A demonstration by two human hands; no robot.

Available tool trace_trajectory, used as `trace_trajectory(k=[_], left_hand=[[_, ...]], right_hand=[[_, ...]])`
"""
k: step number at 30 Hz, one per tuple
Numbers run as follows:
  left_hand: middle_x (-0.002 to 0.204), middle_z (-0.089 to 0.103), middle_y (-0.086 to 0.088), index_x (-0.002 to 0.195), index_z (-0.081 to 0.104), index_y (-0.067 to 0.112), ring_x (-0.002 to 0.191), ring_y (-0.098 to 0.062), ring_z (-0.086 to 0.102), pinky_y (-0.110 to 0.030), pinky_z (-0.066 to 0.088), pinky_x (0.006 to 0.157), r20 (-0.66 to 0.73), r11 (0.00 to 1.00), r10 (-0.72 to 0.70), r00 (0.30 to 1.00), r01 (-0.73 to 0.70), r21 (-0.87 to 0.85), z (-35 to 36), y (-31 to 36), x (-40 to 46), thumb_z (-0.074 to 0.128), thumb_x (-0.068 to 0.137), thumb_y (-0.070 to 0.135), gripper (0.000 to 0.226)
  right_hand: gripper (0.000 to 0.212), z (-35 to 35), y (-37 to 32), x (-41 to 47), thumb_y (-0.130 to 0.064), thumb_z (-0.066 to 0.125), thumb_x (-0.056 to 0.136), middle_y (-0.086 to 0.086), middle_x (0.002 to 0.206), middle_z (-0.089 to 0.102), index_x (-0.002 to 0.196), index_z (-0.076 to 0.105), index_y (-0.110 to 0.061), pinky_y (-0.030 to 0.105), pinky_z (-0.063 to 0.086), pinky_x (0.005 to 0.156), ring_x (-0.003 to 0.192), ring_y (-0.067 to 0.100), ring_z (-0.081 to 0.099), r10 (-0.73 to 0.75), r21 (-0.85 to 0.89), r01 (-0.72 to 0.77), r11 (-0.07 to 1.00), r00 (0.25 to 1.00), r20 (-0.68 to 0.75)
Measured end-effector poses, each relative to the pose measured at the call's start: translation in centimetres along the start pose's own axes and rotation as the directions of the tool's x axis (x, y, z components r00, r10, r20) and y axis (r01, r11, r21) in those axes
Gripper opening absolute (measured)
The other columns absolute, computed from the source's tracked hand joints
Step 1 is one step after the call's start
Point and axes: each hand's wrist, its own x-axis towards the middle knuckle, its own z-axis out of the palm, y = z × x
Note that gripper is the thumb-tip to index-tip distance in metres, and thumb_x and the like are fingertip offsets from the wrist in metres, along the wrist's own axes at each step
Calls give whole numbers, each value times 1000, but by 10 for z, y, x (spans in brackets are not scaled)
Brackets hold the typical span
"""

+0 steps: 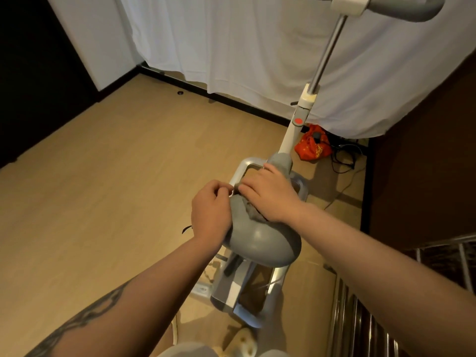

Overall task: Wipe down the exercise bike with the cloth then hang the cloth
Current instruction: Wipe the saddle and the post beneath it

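Note:
The exercise bike's grey saddle (262,243) is in the middle of the view, seen from above. Its white and metal post (327,55) rises to the grey handlebar (412,9) at the top right. A grey-brown cloth (253,215) lies bunched on the front of the saddle. My right hand (268,194) lies on top of the cloth, fingers stretched forward, pressing it down. My left hand (211,210) is at the saddle's left side with its fingers curled, pinching the cloth's edge near the saddle nose. Most of the cloth is hidden under my right hand.
The bike's silver frame (247,287) stands on a light wooden floor. A red bag (313,146) and black cables (345,158) lie behind it, under a white curtain (231,42). Metal bars (360,325) stand at the lower right.

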Motion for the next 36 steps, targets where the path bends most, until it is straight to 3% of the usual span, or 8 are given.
trace_trajectory(k=[4,9,13,20,23,26,29,36], left_hand=[[97,66,11,93,69,23,95,-3,58,-21,47,82,77,975,-89,993,103,-195,-15,-20,-18,38,100,13,33],[98,69,10,95,68,35,99,-9,62,-32,49,88,145,956,-91,985,128,-266,-21,-29,-32,31,103,24,39],[89,71,18,89,69,38,88,5,63,-19,44,77,188,891,-169,967,232,-389,-26,-22,-32,21,105,42,51],[93,67,19,94,65,40,95,3,61,-14,43,80,78,925,-79,994,102,-366,-24,-32,-44,21,104,42,46],[102,66,15,99,64,39,105,-6,60,-23,45,89,38,914,-90,995,98,-393,-19,-36,-46,23,104,41,42],[104,69,3,96,68,31,104,-17,62,-37,48,92,-32,890,-151,988,122,-439,-18,-40,-45,25,104,39,45],[106,68,-1,99,69,24,101,-15,63,-32,50,86,-66,916,-129,989,93,-391,-27,-41,-41,23,105,37,48],[90,70,4,90,70,24,82,-9,62,-21,46,69,22,936,-100,995,101,-336,-34,-26,-36,21,106,34,53]], right_hand=[[33,-5,8,-2,-38,29,103,-17,82,53,79,51,-39,42,16,116,92,8,49,15,74,-17,997,1000,21],[39,12,-33,-11,-36,27,103,-9,118,64,115,63,-28,37,17,115,115,13,51,1,12,-2,1000,1000,29],[39,-6,-20,2,-37,28,104,-6,105,67,113,64,-28,39,28,108,101,15,55,-22,120,3,993,988,154],[39,1,-32,-13,-43,30,102,-13,129,60,130,55,-35,33,35,101,118,8,51,-218,148,197,969,966,141],[34,1,-39,-3,-41,32,102,-9,116,65,118,61,-32,36,37,96,110,15,56,-80,95,68,993,989,127],[40,15,-67,-36,-41,26,100,-11,134,54,124,57,-34,35,24,111,128,13,43,-133,-92,134,987,991,14],[40,4,-56,-55,-45,28,100,-12,150,39,133,50,-40,34,8,117,143,12,24,-258,-41,264,964,960,106],[36,13,-68,-24,-45,29,101,-13,126,56,124,56,-38,35,25,108,124,12,44,-71,-43,73,996,996,45]])
